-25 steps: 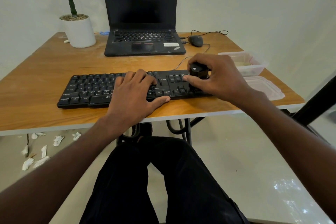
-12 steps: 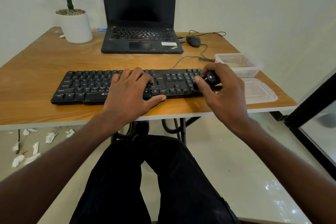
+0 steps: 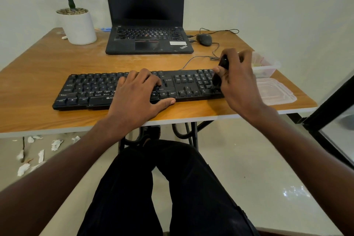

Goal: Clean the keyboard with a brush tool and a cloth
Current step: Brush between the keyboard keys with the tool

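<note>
A black keyboard point(image 3: 92, 90) lies across the near part of the wooden table point(image 3: 38, 74). My left hand point(image 3: 138, 94) rests flat on its middle keys, fingers spread, thumb at the front edge. My right hand point(image 3: 237, 82) grips a black brush tool point(image 3: 222, 65) upright over the number pad at the keyboard's right end; its lower tip touches the keys there. My fingers hide most of the tool. No cloth shows in view.
A black laptop point(image 3: 147, 40) stands open behind the keyboard, with a wired mouse point(image 3: 204, 39) to its right. A white plant pot point(image 3: 78, 27) sits back left. A clear plastic container point(image 3: 268, 65) and its lid point(image 3: 275, 94) lie at the table's right edge. Paper scraps point(image 3: 38, 151) litter the floor.
My right hand has turned the brush tool more upright and swept it along the number pad at the keyboard's right end. The left hand has stayed on the keys.
</note>
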Demonstrator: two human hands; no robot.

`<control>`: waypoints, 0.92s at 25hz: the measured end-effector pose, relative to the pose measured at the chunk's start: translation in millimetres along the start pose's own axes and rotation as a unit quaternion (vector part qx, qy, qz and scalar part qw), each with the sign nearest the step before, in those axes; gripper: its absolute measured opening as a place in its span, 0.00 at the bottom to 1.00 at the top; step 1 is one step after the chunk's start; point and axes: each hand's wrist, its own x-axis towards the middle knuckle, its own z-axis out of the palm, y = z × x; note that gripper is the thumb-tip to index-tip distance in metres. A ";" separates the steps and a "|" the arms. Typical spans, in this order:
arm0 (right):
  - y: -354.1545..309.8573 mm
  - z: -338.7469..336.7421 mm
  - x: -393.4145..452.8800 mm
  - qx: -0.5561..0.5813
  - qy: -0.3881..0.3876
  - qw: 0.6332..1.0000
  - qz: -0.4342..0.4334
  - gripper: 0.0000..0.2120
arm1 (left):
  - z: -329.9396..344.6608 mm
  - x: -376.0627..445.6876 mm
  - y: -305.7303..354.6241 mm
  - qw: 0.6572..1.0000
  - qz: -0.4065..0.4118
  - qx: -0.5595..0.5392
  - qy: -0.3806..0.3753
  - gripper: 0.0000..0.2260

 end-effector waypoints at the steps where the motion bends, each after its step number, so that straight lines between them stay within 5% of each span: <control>1: 0.2 -4.3 2.9 0.002 0.018 1.000 -0.002 0.14 | 0.0 -0.3 -0.2 1.000 0.000 0.000 0.000 0.29; 4: 2.3 -11.3 8.3 0.062 0.006 0.998 -0.026 0.12 | 1.1 0.5 -0.9 1.000 0.002 0.001 0.002 0.29; 11: 4.3 -52.6 15.6 -0.011 -0.206 0.978 -0.024 0.09 | 1.4 -0.8 -0.7 1.000 -0.001 0.013 0.005 0.30; 18: 4.8 -45.0 10.4 -0.030 -0.171 0.984 -0.029 0.09 | 1.7 -1.0 -0.5 1.000 0.001 0.007 0.007 0.29; 23: 5.2 -44.3 12.1 0.004 -0.035 0.999 0.009 0.10 | 1.2 -0.5 -0.8 1.000 0.001 0.009 0.005 0.29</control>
